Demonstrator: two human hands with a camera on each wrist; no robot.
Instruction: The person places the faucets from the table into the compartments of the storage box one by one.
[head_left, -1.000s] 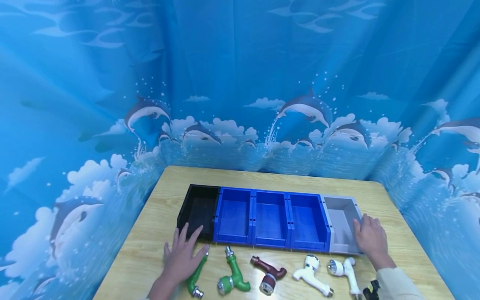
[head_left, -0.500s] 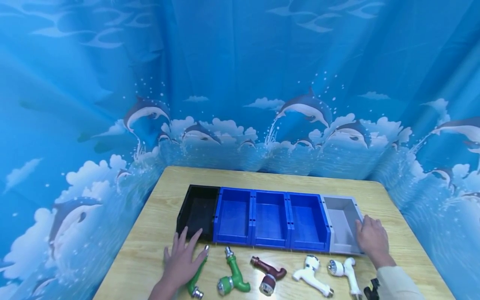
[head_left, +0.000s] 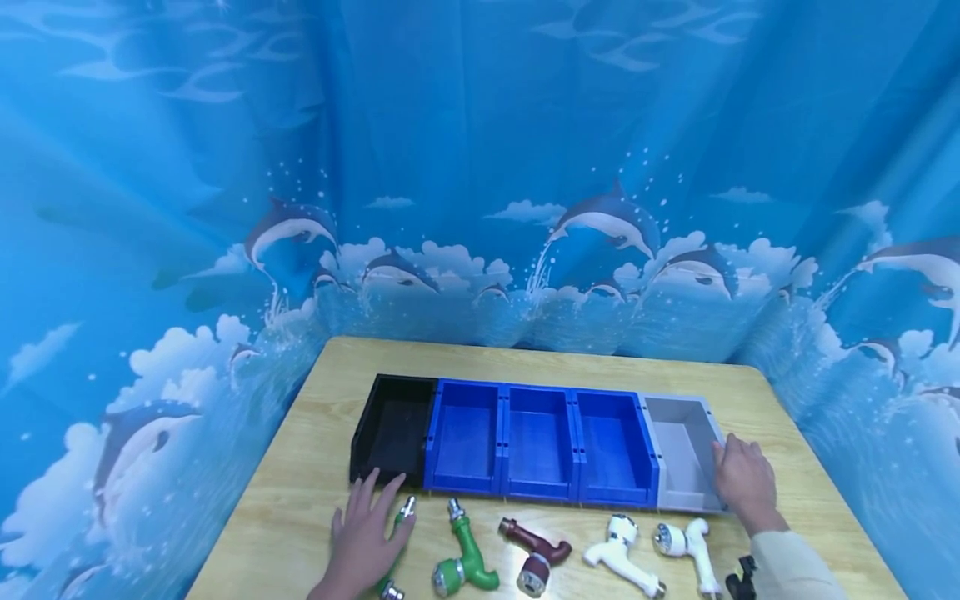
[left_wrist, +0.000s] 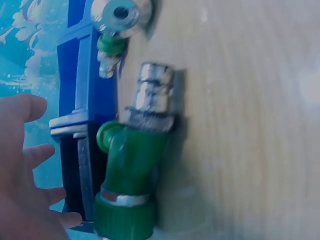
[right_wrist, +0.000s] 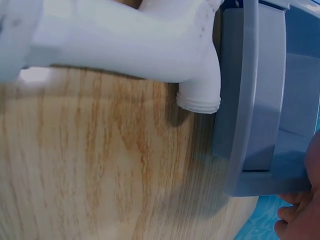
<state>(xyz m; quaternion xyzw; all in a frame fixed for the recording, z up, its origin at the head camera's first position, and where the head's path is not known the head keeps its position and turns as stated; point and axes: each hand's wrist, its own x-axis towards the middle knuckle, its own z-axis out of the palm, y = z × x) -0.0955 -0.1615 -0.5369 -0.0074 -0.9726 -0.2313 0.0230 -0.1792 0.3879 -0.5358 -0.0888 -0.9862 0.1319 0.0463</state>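
Observation:
My left hand [head_left: 363,533] hovers with spread fingers over a green tap [head_left: 405,533], partly hiding it. Its fingertips reach the front edge of the black bin [head_left: 390,425]; in the left wrist view the fingers [left_wrist: 37,156] are apart and hold nothing, beside a green tap [left_wrist: 135,160]. At the other end, my right hand [head_left: 746,483] straddles the right wall of the grey bin [head_left: 682,450]. The right wrist view has the thumb [right_wrist: 314,157] on the bin side and curled fingers [right_wrist: 287,215] outside the wall. A white tap [right_wrist: 200,65] lies before that bin.
Three blue bins [head_left: 540,433] join the black and grey ones in a row. Along the front lie another green tap [head_left: 468,550], a dark red tap [head_left: 536,546] and two white taps, one [head_left: 622,554] further left. A dolphin-print curtain [head_left: 480,208] surrounds the wooden table [head_left: 285,500].
My left hand has shifted slightly to the right and down over the green tap. The right hand stays at the grey bin's wall. The whole head view has tilted a little.

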